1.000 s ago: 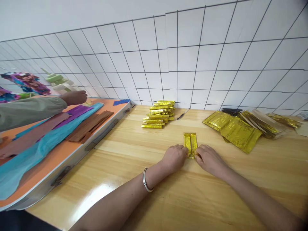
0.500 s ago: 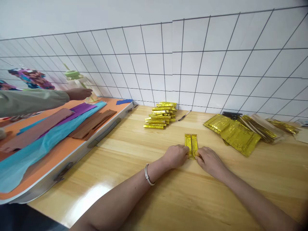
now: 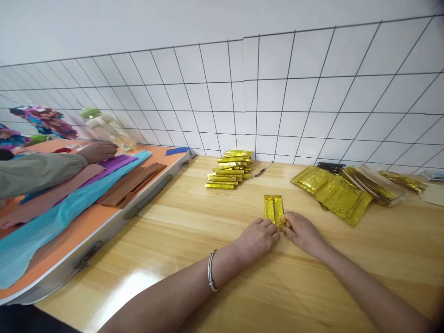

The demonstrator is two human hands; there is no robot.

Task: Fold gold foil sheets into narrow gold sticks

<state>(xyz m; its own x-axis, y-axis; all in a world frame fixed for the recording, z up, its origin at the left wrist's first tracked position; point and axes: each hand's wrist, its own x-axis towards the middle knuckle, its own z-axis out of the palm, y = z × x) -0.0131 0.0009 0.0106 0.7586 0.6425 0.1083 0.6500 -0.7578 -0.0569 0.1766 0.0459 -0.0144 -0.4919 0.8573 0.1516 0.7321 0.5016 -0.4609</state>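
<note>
A shiny gold foil sheet lies on the wooden table, its two long sides folded in so that they meet along a narrow middle seam. Over its near left corner is my left hand, wearing a silver bangle at the wrist, its fingers closed and bent down onto the foil. From the other side my right hand pinches the near right edge, thumb and fingers pressed together. The near end of the foil is mostly hidden under my fingers. Farther back stands a stack of narrow folded gold foil strips.
Flat gold foil sheets lie on the right, by a black object. A pen is near the tiled wall. To the left, an orange board bears coloured crepe paper, a bottle and a co-worker's hand.
My left hand has slid down toward the foil's near end, while my right stays at its right edge. The co-worker's hand has moved from the bottle down and left, over the coloured paper.
</note>
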